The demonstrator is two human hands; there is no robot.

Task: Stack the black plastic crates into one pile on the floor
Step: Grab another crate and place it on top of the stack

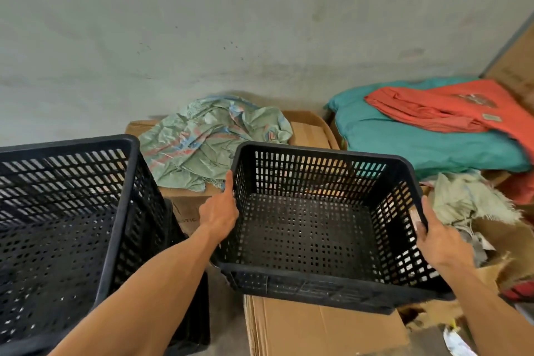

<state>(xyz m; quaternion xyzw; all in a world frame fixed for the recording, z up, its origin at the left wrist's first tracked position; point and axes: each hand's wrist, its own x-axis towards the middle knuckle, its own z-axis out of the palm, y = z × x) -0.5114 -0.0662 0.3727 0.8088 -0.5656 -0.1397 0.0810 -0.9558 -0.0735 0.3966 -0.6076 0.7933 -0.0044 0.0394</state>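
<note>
A black slotted plastic crate (306, 237) sits tilted over flat cardboard, empty inside. My left hand (219, 211) grips its left wall, thumb along the rim. My right hand (439, 237) grips the right wall, fingers hooked over the rim. To the left stands a taller black crate (66, 211), nested on at least one other crate whose side shows at its lower right. The bottom of that pile is out of view.
Flattened cardboard (323, 329) lies under the held crate. A crumpled pale green sack (208, 139) covers a carton behind. Teal and orange fabric (427, 136) is piled at the right, with torn sacking and scraps below it. A grey wall closes the back.
</note>
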